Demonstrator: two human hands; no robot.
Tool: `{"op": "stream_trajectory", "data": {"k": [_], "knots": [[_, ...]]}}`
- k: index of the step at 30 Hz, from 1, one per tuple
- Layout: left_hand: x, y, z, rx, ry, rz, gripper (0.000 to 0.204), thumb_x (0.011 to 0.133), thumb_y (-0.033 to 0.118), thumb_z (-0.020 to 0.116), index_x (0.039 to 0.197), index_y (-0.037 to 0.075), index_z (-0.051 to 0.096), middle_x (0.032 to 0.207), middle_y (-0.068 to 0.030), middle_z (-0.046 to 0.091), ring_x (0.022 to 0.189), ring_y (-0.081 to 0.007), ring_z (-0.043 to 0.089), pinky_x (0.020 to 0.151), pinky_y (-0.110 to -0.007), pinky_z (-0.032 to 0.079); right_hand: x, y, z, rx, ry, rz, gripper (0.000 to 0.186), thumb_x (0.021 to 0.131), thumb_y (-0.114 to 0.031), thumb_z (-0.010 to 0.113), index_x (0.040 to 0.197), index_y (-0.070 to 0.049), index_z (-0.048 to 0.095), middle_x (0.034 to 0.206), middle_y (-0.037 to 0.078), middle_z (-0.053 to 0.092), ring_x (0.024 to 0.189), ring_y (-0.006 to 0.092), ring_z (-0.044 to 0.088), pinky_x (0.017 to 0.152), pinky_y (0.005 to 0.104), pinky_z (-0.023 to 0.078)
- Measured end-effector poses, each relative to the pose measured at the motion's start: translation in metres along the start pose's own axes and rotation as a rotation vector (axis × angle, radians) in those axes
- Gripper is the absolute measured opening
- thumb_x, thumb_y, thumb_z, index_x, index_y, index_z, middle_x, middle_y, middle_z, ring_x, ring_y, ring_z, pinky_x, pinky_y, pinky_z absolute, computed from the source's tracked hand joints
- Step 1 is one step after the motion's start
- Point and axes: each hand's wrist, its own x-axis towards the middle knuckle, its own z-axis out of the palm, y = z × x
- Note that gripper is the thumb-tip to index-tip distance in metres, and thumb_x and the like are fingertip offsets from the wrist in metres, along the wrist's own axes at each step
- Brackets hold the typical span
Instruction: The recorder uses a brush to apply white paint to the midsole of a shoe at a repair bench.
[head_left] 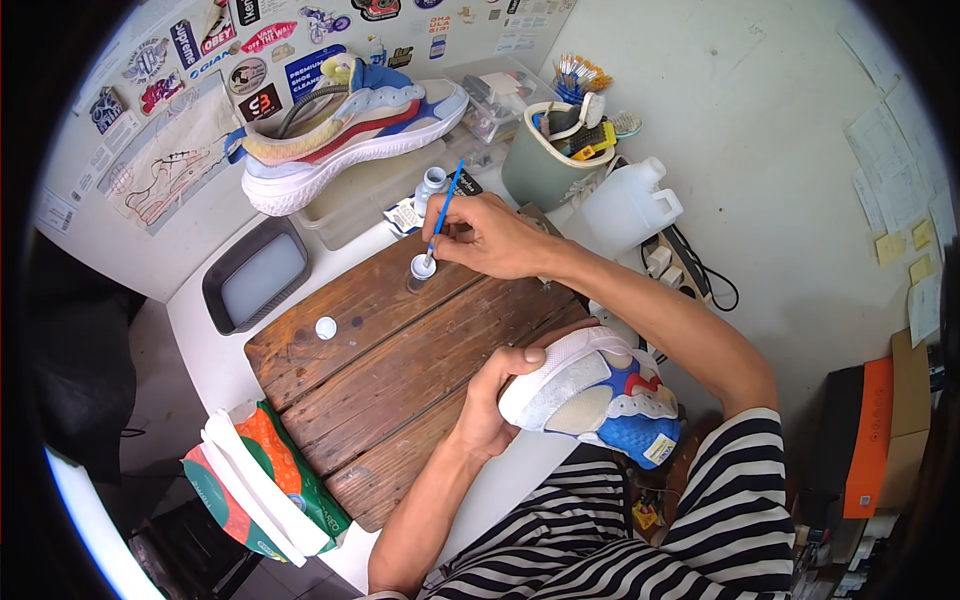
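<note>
Holding the shoe: the left hand [490, 400] is clamped on a multicoloured sneaker of blue, red, cream and pale grey panels [585, 400], thumb pressed on its pale edge; most of the fingers are hidden behind it.
Shoe's place: directly in the left hand's grasp, raised over the person's lap, tilted, to the right of the thumb, and below and apart from the right hand [490, 235].
Shoe's feel: light for one hand, I'd judge, the white textured band [580, 350] likely firm, the fabric and suede-like panels softer and apt to give or smudge.
Shoe's best hold: by that firmer band, I'd say, leaving the coloured panels untouched.
Brush hand: the right thumb and fingertips are pinched together on a slim blue-handled paintbrush [446, 212], its tip down in a small round pot of white stuff [423, 267].
Brush's feel: stiff-handled and very light, probably; a pinch on the shaft suits it, and wet bristles would be easily splayed.
Pot's place: below the right fingertips, upright on the dark brown wooden board [380, 365]; it looks light enough to tip.
</note>
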Motion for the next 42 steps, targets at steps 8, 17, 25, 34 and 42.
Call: {"op": "stream_trajectory", "data": {"k": [8, 17, 25, 34, 42], "knots": [[0.002, -0.001, 0.013, 0.014, 0.150, 0.025, 0.073, 0.080, 0.047, 0.056, 0.129, -0.007, 0.060, 0.117, -0.0247, 0.068, 0.100, -0.0334, 0.068, 0.089, -0.040, 0.053, -0.016, -0.007, -0.014, 0.260, 0.103, -0.058, 0.008, 0.099, -0.002, 0.058, 0.107, -0.002, 0.057, 0.091, 0.008, 0.068, 0.086, 0.0131, 0.067, 0.074, 0.0297, 0.056], [-0.004, -0.005, 0.007, 0.008, 0.040, 0.011, 0.074, 0.090, 0.043, 0.052, 0.149, -0.001, 0.045, 0.132, -0.0181, 0.063, 0.114, -0.0243, 0.063, 0.099, -0.035, 0.048, -0.154, -0.107, -0.035, 0.518, 0.324, -0.281, 0.006, 0.095, 0.003, 0.056, 0.100, 0.001, 0.054, 0.086, 0.013, 0.066, 0.079, 0.0168, 0.067, 0.100, 0.0508, 0.054], [0.001, -0.012, 0.007, -0.032, 0.111, 0.003, 0.062, 0.090, 0.043, 0.055, 0.135, 0.000, 0.058, 0.117, -0.0151, 0.068, 0.103, -0.0230, 0.067, 0.091, -0.035, 0.051, -0.194, -0.110, -0.007, 0.276, 0.398, -0.318, 0.009, 0.097, -0.001, 0.057, 0.103, -0.004, 0.050, 0.076, 0.016, 0.065, 0.076, 0.0195, 0.062, 0.104, 0.0672, 0.044], [0.001, -0.015, 0.010, -0.042, 0.164, 0.041, 0.053, 0.088, 0.044, 0.059, 0.120, 0.002, 0.066, 0.107, -0.0109, 0.070, 0.094, -0.0207, 0.067, 0.085, -0.035, 0.052, -0.187, -0.114, -0.003, 0.148, 0.340, -0.365, 0.009, 0.093, 0.004, 0.056, 0.100, -0.001, 0.054, 0.078, 0.017, 0.066, 0.073, 0.0194, 0.066, 0.101, 0.0647, 0.048], [-0.001, -0.012, 0.010, -0.043, 0.161, 0.008, 0.058, 0.088, 0.045, 0.059, 0.125, 0.001, 0.064, 0.108, -0.0114, 0.070, 0.095, -0.0207, 0.067, 0.086, -0.034, 0.052, -0.184, -0.115, -0.005, 0.096, 0.295, -0.372, 0.009, 0.091, 0.004, 0.058, 0.099, 0.001, 0.055, 0.079, 0.018, 0.068, 0.075, 0.0209, 0.067, 0.101, 0.0649, 0.048]]}}
